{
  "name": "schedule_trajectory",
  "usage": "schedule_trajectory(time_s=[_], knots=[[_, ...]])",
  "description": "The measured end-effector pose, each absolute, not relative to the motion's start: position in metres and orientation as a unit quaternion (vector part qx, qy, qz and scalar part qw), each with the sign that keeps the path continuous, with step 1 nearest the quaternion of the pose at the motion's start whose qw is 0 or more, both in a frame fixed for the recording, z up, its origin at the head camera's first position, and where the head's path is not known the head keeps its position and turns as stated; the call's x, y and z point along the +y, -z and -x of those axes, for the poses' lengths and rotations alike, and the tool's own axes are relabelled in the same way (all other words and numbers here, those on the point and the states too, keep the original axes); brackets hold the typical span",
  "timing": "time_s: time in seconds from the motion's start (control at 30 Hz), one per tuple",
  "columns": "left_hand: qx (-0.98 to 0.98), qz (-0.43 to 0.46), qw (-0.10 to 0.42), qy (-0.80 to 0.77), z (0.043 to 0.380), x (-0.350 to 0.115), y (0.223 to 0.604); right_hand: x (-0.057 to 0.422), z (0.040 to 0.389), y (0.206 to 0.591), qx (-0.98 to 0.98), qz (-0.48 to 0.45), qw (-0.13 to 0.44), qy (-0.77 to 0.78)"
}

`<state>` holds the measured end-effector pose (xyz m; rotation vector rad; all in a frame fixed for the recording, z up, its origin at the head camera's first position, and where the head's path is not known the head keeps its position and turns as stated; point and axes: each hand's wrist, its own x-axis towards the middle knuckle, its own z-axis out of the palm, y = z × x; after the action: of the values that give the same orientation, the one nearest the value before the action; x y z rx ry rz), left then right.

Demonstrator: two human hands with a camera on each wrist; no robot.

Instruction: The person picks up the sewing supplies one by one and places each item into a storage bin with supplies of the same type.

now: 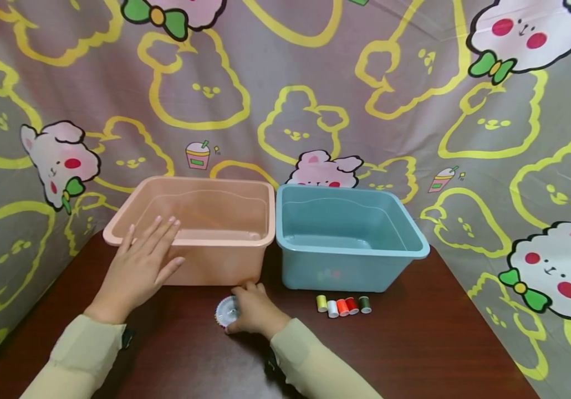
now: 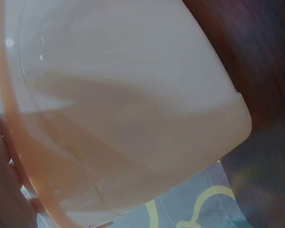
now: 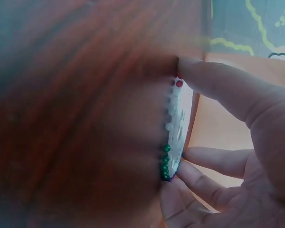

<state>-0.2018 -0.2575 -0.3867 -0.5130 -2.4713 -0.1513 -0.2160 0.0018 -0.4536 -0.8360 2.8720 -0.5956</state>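
My right hand (image 1: 258,312) grips a round wheel of ball-headed sewing pins (image 1: 227,311) low at the table, in front of the peach basin (image 1: 215,265). In the right wrist view, the thumb is at one edge of the pin wheel (image 3: 179,126) and fingers are at the opposite edge; red and green pin heads show along its side. My left hand (image 1: 141,263) lies with fingers extended over the front rim of the peach basin. From the left wrist, the basin wall (image 2: 133,95) fills most of the view, with fingers at its rim.
A blue basin (image 1: 340,271) stands right beside the peach one. Several thread spools (image 1: 342,307), in yellow, white, orange, red and dark green, are lined up before it on the dark wooden table (image 1: 415,354). A patterned curtain (image 1: 265,66) hangs behind and at both sides.
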Motion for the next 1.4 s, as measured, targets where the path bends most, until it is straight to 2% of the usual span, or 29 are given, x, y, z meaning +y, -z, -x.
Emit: schedule_trajectory(time_s=[0.6,0.8,1.4], knots=[[-0.928,0.195,0.312,0.063,0.202,-0.258,0.386,-0.001,0.22,0.446,0.94,0.241,0.102,0.218],[-0.931,0.19,0.306,0.063,0.202,-0.257,0.387,0.0,0.218,0.445,0.944,0.231,0.101,0.213],[-0.932,0.189,0.302,0.064,0.201,-0.257,0.385,0.028,0.23,0.456,0.866,0.218,0.124,0.433]])
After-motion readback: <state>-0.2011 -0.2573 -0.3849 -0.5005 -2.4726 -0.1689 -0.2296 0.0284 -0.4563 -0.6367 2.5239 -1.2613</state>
